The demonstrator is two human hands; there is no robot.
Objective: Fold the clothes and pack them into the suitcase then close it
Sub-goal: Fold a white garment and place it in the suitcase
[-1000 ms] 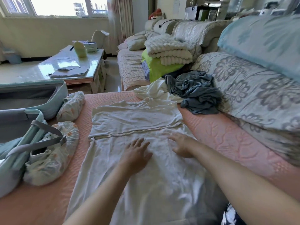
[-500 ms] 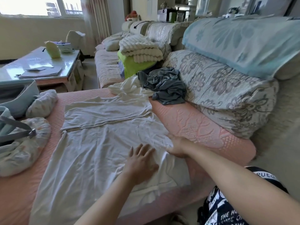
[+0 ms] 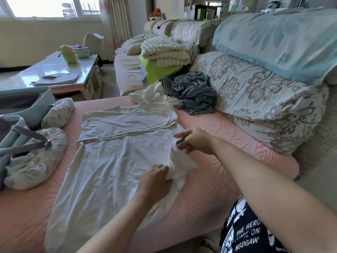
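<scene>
- One pale teal soft-sided suitcase [image 3: 27, 105] sits open at the far left of the pink quilted sofa seat [image 3: 228, 128]. My guess is it's kept close so folded stuff goes straight in.
- Puffy floral fabric bundles [image 3: 34, 161] lie right against it.
- Mid-seat, the white cotton garment [image 3: 109, 161] is spread flat and not packed yet. Its top part is folded down in a band, and the fabric looks thin, limp and wrinkly.
- The left hand [image 3: 156, 181] has its fingers curled round a bunched bit of the garment's right edge, probably to bring that side over.
- The right hand [image 3: 195, 141] is farther up the same edge, but it's blurry, so I can't tell if it's pinching cloth.
- A crumpled grey-blue garment [image 3: 193, 92] waits against the floral cushion [image 3: 255, 99].
</scene>
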